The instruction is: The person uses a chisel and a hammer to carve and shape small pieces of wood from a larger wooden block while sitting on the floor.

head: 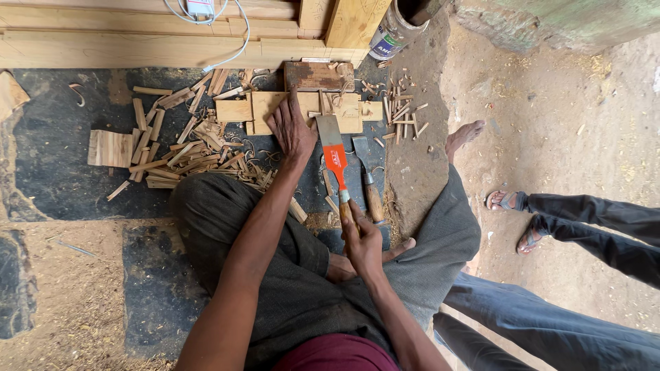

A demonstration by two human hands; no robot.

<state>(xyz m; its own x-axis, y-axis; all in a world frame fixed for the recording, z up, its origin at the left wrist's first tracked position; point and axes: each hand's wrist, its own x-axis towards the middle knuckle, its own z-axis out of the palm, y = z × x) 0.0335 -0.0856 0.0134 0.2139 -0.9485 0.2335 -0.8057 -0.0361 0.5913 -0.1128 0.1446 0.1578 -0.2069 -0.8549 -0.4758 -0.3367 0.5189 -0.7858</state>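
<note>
I sit on the ground with my knees apart. My left hand (291, 127) presses flat on a pale wooden workpiece (271, 104) that lies on the dark slab ahead. My right hand (359, 237) grips the wooden handle of a wide chisel (333, 148) with an orange shank; its steel blade points at the workpiece, right beside my left fingers. A second, narrower chisel (368, 180) with a wooden handle lies loose just right of the first.
Wood chips and offcuts (180, 148) litter the slab to the left, thin sticks (401, 113) to the right. A timber frame (137, 41) and a paint can (390, 33) stand behind. Another person's sandalled feet (512, 220) and legs lie at the right.
</note>
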